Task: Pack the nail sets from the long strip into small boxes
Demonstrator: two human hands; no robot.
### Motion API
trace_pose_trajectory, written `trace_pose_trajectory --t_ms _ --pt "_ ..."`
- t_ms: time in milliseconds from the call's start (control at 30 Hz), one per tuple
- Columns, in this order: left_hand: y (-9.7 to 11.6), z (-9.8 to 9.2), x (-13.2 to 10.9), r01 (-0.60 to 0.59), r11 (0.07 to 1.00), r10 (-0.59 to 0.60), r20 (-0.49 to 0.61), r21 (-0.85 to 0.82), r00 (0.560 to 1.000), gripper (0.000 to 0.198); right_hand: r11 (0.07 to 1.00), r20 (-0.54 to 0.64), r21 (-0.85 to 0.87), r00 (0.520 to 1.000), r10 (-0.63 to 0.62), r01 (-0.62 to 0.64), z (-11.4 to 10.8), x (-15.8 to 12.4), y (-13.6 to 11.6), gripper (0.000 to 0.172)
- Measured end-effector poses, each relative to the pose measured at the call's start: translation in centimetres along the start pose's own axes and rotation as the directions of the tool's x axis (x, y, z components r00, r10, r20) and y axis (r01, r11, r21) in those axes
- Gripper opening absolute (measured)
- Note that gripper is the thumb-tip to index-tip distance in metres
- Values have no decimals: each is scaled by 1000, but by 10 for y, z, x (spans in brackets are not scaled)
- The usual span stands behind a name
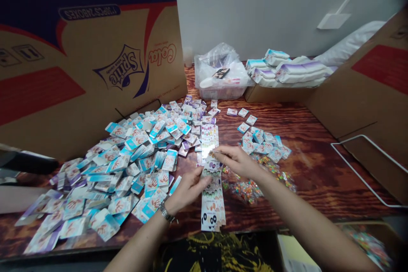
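Observation:
A long glossy strip of printed nail-sticker sheets (211, 178) lies lengthwise on the wooden table (318, 165) in front of me. My left hand (188, 189), a watch on its wrist, rests on the strip's left edge with its fingers curled against it. My right hand (236, 159) pinches the strip near its middle between thumb and fingers. A big heap of small blue, white and purple packets (127, 165) spreads left of the strip. A smaller pile of the same packets (263, 142) lies just beyond my right hand.
A large Sprite and Cola cardboard sheet (79, 59) stands at the left. Clear bags (221, 72) and stacked white packs (287, 70) sit at the back. Colourful wrapped bits (248, 187) lie under my right forearm. Cardboard (376, 89) and a white wire frame (363, 170) stand at the right.

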State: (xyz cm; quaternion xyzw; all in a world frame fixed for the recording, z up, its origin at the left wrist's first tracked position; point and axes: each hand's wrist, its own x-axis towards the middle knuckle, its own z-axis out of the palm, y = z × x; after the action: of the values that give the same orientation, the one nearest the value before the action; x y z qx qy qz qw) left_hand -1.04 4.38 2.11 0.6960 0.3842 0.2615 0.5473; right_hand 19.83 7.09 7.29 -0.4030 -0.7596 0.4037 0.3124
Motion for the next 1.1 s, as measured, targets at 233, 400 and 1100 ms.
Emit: trace_pose_trajectory --t_ms 233,400,1100 --pt "7 -24 -5 -137 972 138 8 193 990 33 984 179 175 981 -73 42 -16 -2 -8 28" --pt "10 -40 -4 -250 876 227 105 412 968 48 946 343 301 912 -226 121 -28 -4 -18 30" --pt "11 -41 4 -177 669 530 -296 722 795 40 861 142 478 983 118 -172 22 -26 -12 37"
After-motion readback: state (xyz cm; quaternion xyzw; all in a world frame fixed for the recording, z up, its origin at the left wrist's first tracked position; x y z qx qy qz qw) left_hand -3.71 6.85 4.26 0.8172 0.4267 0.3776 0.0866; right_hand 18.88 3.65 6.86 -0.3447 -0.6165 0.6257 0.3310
